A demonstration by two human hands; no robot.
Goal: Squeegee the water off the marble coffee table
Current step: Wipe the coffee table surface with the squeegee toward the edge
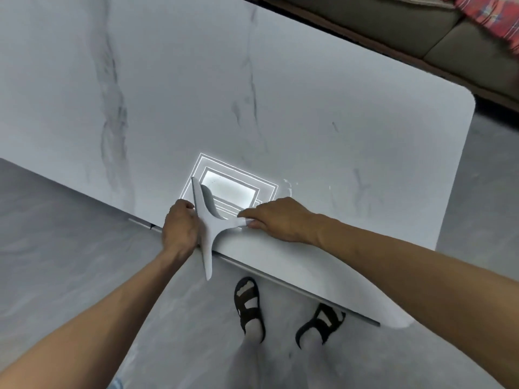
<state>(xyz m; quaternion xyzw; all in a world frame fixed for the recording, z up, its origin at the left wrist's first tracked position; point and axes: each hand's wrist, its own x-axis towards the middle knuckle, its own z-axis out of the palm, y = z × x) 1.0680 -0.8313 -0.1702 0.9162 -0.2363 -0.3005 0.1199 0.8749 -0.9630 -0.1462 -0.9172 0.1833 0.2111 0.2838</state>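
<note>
A pale grey T-shaped squeegee point(206, 220) lies across the near edge of the white marble coffee table point(309, 122). Its long blade runs from the tabletop out past the edge over the floor. My left hand point(181, 227) grips the blade from the left side. My right hand point(276, 217) pinches the end of the handle, which points right. A few small water drops point(289, 185) glint on the marble just beyond my right hand. A bright ceiling-light reflection point(229, 186) shines on the tabletop behind the squeegee.
The table's rounded right corner point(466, 99) is at the right. A brown sofa point(421, 32) with a red checked cloth point(494, 15) stands beyond the far edge. Grey floor point(70, 234) lies below, with my sandalled feet point(250, 307) close under the near edge.
</note>
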